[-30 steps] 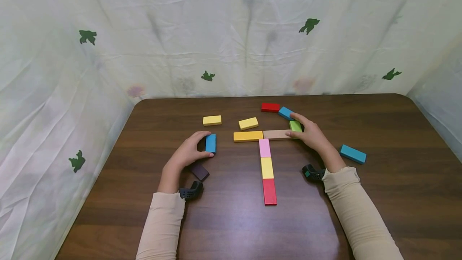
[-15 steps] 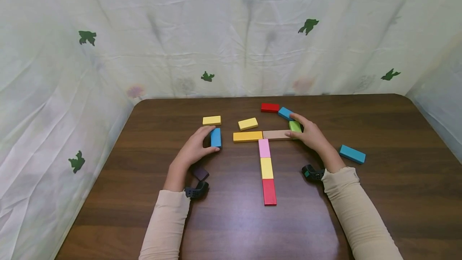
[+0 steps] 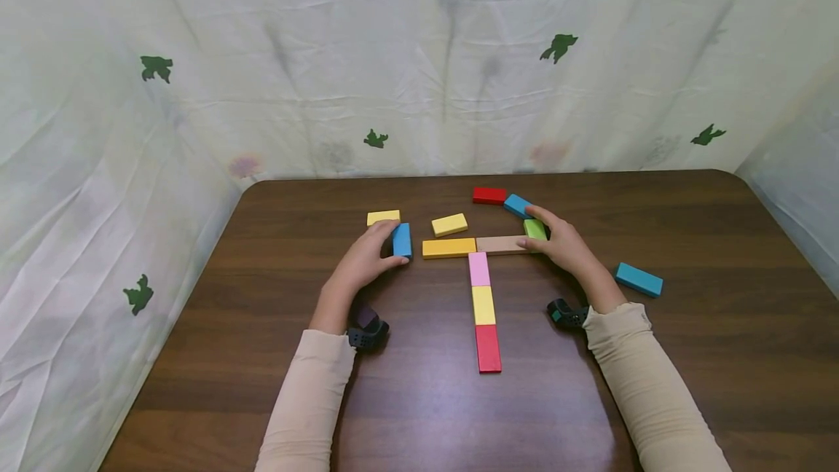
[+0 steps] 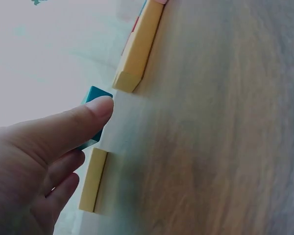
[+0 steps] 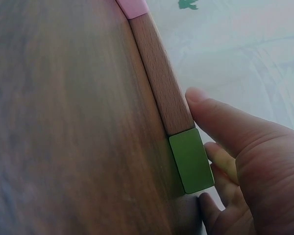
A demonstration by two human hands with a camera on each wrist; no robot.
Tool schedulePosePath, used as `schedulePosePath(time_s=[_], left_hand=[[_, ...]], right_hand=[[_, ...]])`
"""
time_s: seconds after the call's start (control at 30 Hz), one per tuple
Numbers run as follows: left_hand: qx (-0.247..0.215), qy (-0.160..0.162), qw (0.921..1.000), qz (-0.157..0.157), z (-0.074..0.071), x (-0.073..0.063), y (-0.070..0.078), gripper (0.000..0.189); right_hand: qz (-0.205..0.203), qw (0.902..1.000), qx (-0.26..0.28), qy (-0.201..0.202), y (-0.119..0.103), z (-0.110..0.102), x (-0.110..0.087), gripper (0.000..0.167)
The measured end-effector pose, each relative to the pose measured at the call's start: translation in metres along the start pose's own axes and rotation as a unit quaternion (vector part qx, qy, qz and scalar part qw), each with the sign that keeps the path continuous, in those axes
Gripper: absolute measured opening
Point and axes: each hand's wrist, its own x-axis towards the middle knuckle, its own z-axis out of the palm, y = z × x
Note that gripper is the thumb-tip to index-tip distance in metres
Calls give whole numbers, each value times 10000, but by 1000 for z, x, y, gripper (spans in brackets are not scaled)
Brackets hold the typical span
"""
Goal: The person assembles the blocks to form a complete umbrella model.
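Observation:
My left hand (image 3: 363,261) pinches a blue block (image 3: 403,240) by its ends, with thumb and index finger. In the left wrist view the thumb lies across that blue block (image 4: 96,94). My right hand (image 3: 562,240) rests over a green block (image 3: 535,229); its thumb touches the top of a bare wood block (image 3: 501,244) and the index fingertip reaches a smaller blue block (image 3: 516,204). In the right wrist view the green block (image 5: 191,160) meets the end of the wood block (image 5: 159,73). An orange-yellow block (image 3: 448,248) continues that row leftward.
Pink (image 3: 479,269), yellow (image 3: 483,305) and red (image 3: 488,348) blocks run toward me from the row. Behind lie a red block (image 3: 489,195) and two yellow blocks (image 3: 448,225). Another blue block (image 3: 639,280) lies right; a dark block (image 3: 364,312) is partly hidden by the left wrist.
My left hand has carried the blue block rightward and away from me, toward the orange-yellow block, now overlapping the left yellow block. The right hand has stayed in place.

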Motion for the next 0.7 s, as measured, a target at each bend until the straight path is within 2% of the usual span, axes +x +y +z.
schedulePosePath(time_s=[0.4,0.7], left_hand=[[135,-189,9995,-227,12,11,-2,71],[125,-255,9994,-192,16,16,0,71]], right_hand=[[17,10000,-16,22,1,1,1,75],[28,10000,-23,19,1,1,1,75]])
